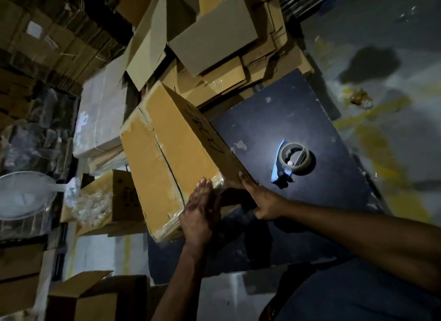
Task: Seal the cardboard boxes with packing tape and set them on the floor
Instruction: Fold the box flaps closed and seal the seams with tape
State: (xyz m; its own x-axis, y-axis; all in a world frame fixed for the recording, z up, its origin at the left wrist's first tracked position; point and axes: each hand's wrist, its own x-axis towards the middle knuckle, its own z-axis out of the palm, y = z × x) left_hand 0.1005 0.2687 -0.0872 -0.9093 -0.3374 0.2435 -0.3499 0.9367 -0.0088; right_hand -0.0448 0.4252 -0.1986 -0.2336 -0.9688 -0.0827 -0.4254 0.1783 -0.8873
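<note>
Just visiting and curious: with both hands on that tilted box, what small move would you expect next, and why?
Probably tipping the box off the dark table edge toward the floor. Tape already runs along its centre seam, the tape dispenser lies set aside on the table, and the left hand and right hand press flat against its near end.

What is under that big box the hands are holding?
The box tilts over the dark table's left edge, between both flat hands. What lies beneath it is hidden.

Both arms reach forward, left hand (200, 213) and right hand (261, 199) flat, fingers straight.
</note>
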